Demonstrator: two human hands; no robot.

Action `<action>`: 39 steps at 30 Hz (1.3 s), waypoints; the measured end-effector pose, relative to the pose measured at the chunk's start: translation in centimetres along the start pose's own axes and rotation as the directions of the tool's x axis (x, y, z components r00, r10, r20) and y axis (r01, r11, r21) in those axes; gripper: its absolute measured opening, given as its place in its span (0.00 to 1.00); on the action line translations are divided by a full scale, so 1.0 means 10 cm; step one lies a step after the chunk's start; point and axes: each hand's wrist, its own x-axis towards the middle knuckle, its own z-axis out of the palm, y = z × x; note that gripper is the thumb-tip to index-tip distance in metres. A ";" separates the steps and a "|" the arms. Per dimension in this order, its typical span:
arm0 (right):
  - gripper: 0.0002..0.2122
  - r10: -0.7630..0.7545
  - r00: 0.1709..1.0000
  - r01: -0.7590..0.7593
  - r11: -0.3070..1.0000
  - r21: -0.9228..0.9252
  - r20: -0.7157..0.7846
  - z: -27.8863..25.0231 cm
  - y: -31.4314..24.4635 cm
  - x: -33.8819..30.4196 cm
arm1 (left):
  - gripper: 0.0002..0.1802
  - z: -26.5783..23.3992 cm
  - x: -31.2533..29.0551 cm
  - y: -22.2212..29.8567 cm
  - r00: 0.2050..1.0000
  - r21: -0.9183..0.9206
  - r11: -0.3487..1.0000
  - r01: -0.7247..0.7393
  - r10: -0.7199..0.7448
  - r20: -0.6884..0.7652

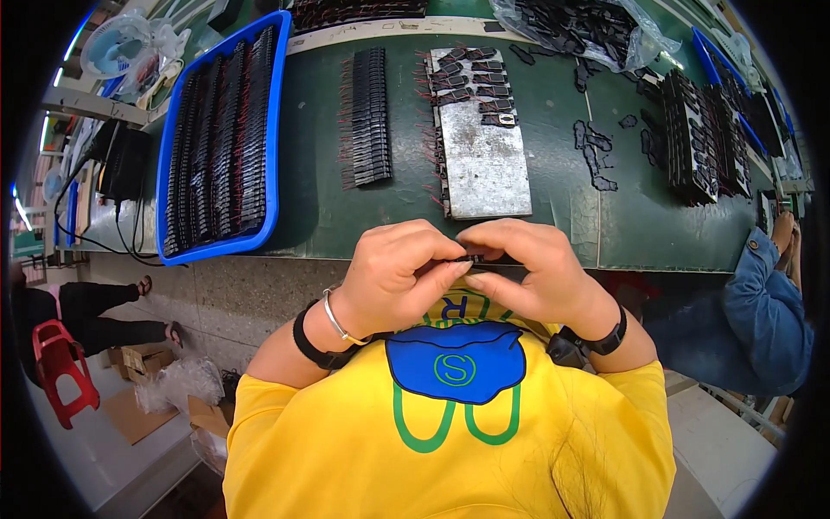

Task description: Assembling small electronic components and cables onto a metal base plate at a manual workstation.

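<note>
Close to my chest, at the table's front edge, my left hand [399, 266] and my right hand [538, 266] meet fingertip to fingertip. Both pinch a small black part [473, 258], mostly covered by the fingers. Just beyond them a grey metal plate [484, 164] lies on the green table [311, 156]. Black oblong pieces with red wires [477, 80] are set out in rows over its far end, and more red wires stick out along its left edge. Left of the plate stands a tight row of similar black pieces [369, 117].
A blue tray [279, 130] packed with black pieces sits at left. Loose black frames [593, 156] lie right of the plate, near stacked black parts [689, 138]. A plastic bag of black pieces [579, 30] is at the back. Another person's denim sleeve [761, 294] shows at right.
</note>
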 end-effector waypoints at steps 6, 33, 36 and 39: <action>0.10 0.063 0.990 -0.066 0.998 0.024 0.123 -0.03 0.07 -0.05 | 0.04 0.02 -0.08 0.01 0.979 -0.230 0.952 0.201 -0.190 0.071; 0.06 0.077 0.993 -0.086 0.989 0.117 0.085 0.05 0.07 -0.12 | 0.03 -0.04 -0.11 -0.03 0.898 -0.516 0.735 0.440 -0.373 0.234; 0.07 0.086 0.993 -0.096 0.986 0.135 0.078 0.06 0.07 -0.13 | 0.03 -0.04 -0.13 -0.05 0.905 -0.507 0.750 0.425 -0.360 0.227; 0.07 0.106 0.992 -0.117 0.980 0.160 0.075 0.06 0.06 -0.14 | 0.03 -0.04 -0.15 -0.07 0.910 -0.508 0.755 0.416 -0.349 0.225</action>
